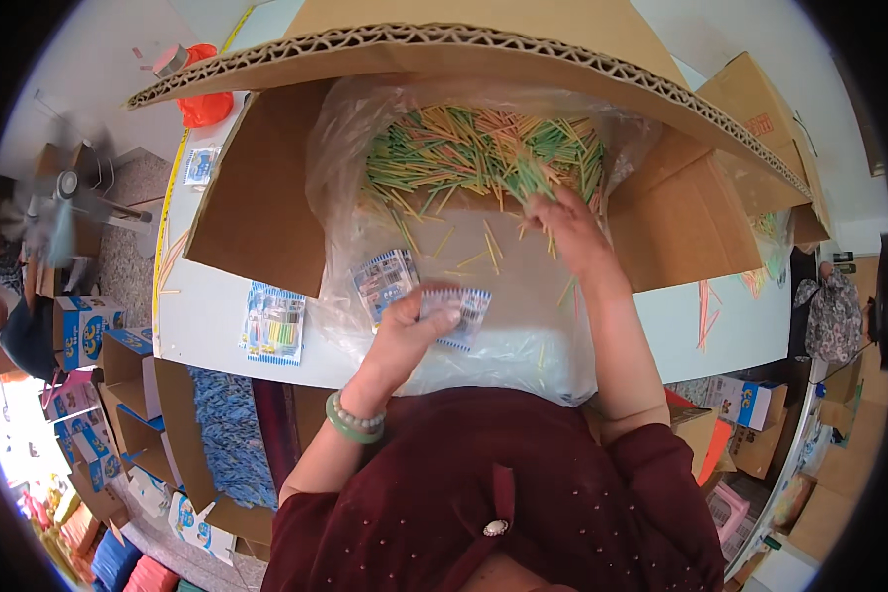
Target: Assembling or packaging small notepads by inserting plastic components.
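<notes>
My left hand (405, 335), with a bead bracelet and a pale green bangle at the wrist, pinches a small blue-and-white packet (467, 314). Another such packet (383, 280) lies on the clear plastic just beyond it. At the far right, my right hand (568, 229) has its fingers closed on a bunch of thin coloured sticks (529, 182). Just past it, a heap of green, yellow and pink sticks (444, 148) fills the back of a plastic liner (340, 187) inside an open cardboard box (261, 187). A few loose sticks (491, 247) are scattered nearer me.
Filled packets (274, 324) lie on the white table (207, 296) at left. A red plastic bag (205, 104) stands farther back. Pink sticks (706, 314) rest at right. Below the table's left edge, a carton holds many blue packets (232, 434). Box flaps arch overhead.
</notes>
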